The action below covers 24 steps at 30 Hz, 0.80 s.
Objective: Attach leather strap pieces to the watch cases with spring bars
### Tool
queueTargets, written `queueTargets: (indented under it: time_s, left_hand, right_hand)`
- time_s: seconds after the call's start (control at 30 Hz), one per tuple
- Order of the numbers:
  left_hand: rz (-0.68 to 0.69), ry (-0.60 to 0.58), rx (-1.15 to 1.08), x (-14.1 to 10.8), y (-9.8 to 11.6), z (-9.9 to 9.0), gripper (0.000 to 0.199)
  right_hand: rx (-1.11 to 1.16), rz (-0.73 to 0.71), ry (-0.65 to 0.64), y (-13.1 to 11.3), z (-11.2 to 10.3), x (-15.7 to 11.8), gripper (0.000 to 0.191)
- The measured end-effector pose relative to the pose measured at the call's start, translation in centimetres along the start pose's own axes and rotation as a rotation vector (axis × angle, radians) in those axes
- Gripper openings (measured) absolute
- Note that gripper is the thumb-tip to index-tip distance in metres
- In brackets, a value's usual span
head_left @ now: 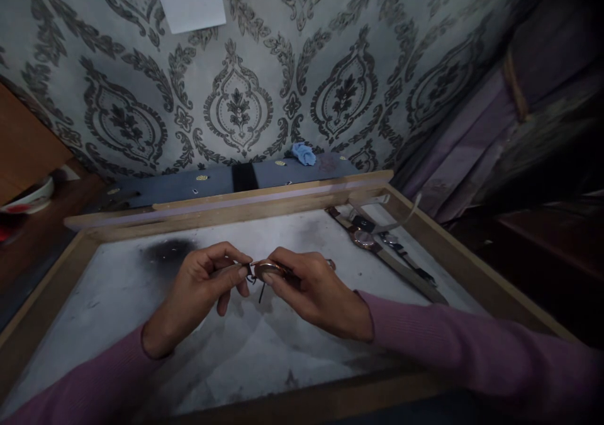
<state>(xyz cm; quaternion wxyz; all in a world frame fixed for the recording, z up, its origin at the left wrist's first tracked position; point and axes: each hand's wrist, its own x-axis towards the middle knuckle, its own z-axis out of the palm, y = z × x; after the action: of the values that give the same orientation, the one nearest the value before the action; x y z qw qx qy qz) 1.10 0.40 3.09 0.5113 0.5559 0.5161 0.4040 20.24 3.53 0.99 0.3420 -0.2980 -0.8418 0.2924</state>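
Note:
Over the tray, my right hand (314, 286) grips a wristwatch (270, 267) by its round, rose-gold-edged case, thumb on the near side. Part of a brown strap shows past its knuckles. My left hand (201, 289) is closed in a pinch on a narrow, dark-ended strip that looks like a watch strap (249, 270), held against the left side of the case. Most of this strip is hidden by the fingers. A thin dark piece (261, 293) sticks down just below the case; I cannot tell what it is.
A shallow wooden-framed tray (226, 206) with a whitish, stained bottom lies beneath both hands. Several watches, among them a brown-cased watch (363, 237), lie at its right. Behind are a blue cloth-covered ledge (184, 189), a blue crumpled cloth (303, 154) and patterned wallpaper. A bowl (33, 197) stands far left.

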Motion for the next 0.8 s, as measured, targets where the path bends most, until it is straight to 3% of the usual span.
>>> queueTargets:
  time_s: [0.8]
  left_hand:
    - [-0.016, -0.036, -0.01, 0.15, -0.13, -0.05, 0.013]
  right_hand:
    - [0.167, 0.104, -0.058, -0.21, -0.06, 0.1, 0.018]
